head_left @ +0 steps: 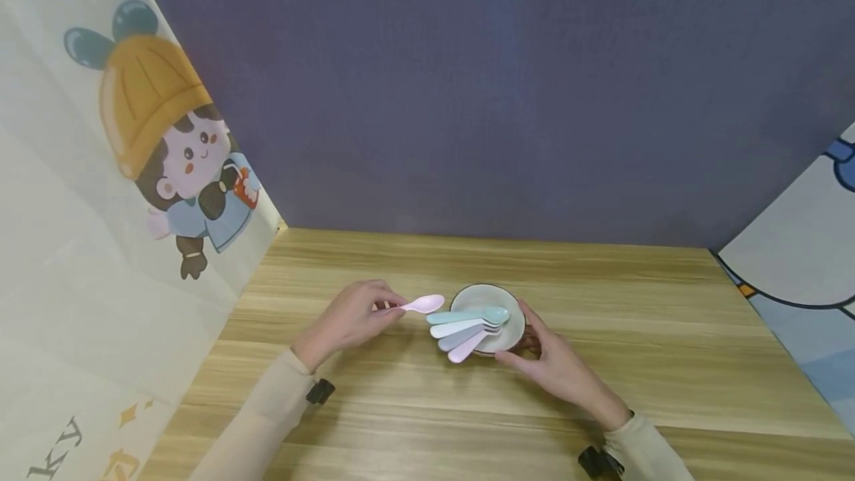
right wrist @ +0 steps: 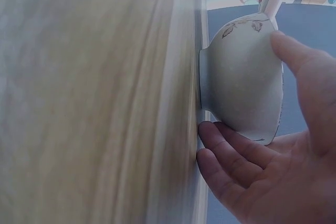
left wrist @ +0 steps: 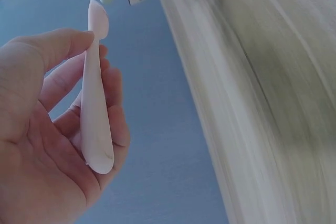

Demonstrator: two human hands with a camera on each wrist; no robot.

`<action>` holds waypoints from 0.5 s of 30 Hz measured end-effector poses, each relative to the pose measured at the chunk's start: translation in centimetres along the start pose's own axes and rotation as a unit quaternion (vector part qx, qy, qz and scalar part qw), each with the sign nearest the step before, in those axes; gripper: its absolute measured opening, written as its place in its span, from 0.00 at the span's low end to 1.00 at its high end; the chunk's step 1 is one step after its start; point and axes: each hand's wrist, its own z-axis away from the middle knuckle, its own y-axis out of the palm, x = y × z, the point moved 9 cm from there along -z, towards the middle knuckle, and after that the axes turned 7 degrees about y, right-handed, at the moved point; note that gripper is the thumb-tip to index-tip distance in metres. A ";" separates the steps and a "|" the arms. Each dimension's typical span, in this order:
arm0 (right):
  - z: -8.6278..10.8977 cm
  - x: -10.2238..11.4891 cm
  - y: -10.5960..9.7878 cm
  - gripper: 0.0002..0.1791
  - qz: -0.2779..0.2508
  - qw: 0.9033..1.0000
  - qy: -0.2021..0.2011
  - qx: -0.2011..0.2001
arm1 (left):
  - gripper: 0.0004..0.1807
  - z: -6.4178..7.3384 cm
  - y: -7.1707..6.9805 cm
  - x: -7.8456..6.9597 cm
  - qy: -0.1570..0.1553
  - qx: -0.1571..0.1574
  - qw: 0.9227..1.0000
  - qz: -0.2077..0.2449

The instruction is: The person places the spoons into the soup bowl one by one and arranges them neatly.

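In the head view my left hand (head_left: 361,314) pinches a pale pink spoon (head_left: 426,304) by its handle, bowl end pointing right. The left wrist view shows the thumb against the spoon's neck and the handle (left wrist: 97,114) lying along the fingers. My right hand (head_left: 557,362) holds a white bowl (head_left: 476,298) from its right side, thumb and fingers curved about it. Flower decoration shows on its outer wall (right wrist: 241,72) in the right wrist view. Several spoons lean in the bowl, their handles fanned over its left rim: a teal one (head_left: 457,317), a white one, a grey-blue one and a pink one (head_left: 467,349).
Both hands work over a wood-grain table (head_left: 641,332). A dark blue-grey panel (head_left: 494,95) rises behind it. A light sheet with a cartoon figure (head_left: 194,154) borders the left side, and another printed sheet (head_left: 795,243) the right.
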 end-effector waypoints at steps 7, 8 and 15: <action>0.0 -0.2 0.1 0.60 0.000 1.000 0.002 0.002 | 0.10 -0.7 0.4 -0.5 0.009 0.005 1.000 -0.007; -0.1 -0.2 0.1 0.60 0.000 1.000 0.002 0.003 | 0.10 -0.9 0.4 -0.6 0.011 0.006 1.000 -0.008; -0.1 -0.5 0.2 0.60 -0.004 1.000 0.010 0.005 | 0.10 -1.2 0.5 -1.0 0.013 0.005 1.000 0.004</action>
